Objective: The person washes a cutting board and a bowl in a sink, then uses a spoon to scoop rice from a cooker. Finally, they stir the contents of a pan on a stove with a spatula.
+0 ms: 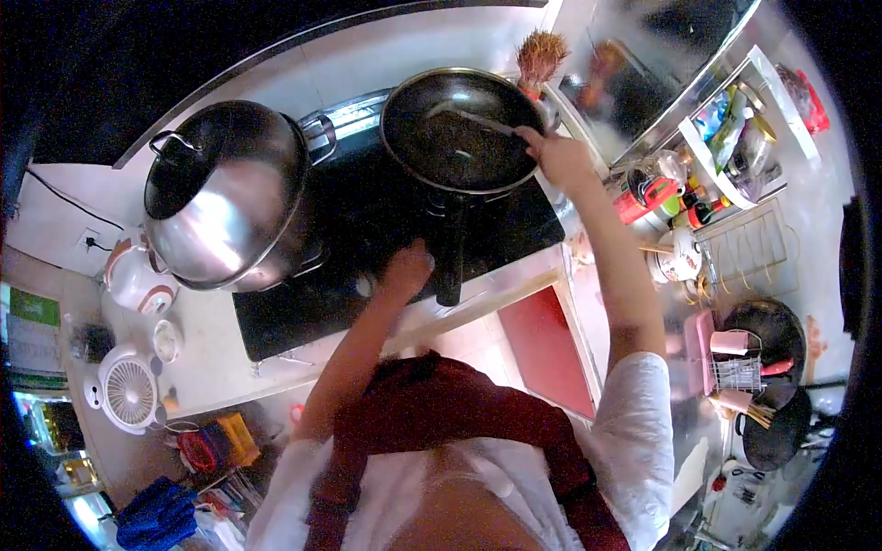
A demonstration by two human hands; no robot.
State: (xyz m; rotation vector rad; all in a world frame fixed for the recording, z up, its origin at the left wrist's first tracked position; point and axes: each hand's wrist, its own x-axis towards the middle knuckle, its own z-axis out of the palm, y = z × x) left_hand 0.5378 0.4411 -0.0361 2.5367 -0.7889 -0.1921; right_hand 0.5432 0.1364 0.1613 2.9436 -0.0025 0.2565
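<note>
My right hand (562,163) is closed around the handle of a spatula (487,121), whose far end lies inside the dark frying pan (459,170). The pan sits on the right side of the black glass stove (358,211), its long handle (449,262) pointing toward me. Just left of that handle, my left hand (407,273) is curled at the front of the stove, fingers closed on a control knob that they mostly cover. Another round knob (365,283) shows beside it. Dim light hides what the pan contains.
On the left of the stove stands a large steel wok with a domed lid (225,207). A rice cooker (138,275) and a white fan (129,390) occupy the left counter. Behind the pan is a bristly brush (542,60). Bottles (703,211) and a wire rack (749,243) line the right.
</note>
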